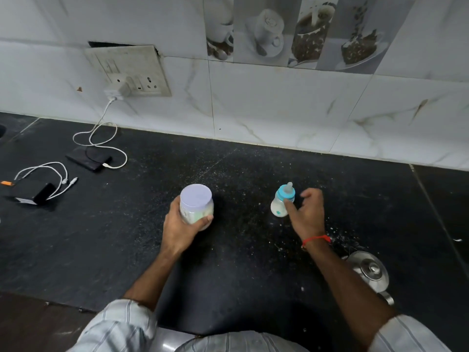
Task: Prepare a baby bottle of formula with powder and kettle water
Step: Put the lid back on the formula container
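Observation:
A formula jar [196, 207] with a pale lilac lid stands on the black counter [241, 168]; my left hand [179, 228] is wrapped around its side. To the right a small baby bottle [281, 203] with a blue collar and a clear teat stands upright, white liquid inside. My right hand [308, 214] is just right of the bottle, fingers spread, with the thumb touching its side and nothing gripped. A steel kettle [369, 274] with its lid on sits at the near right, beside my right forearm.
White specks are scattered over the counter around the bottle. At the left lie a phone [88, 158] on a white charging cable, a black power bank [38, 194] and a loose cable. A socket plate [129, 71] is on the tiled wall.

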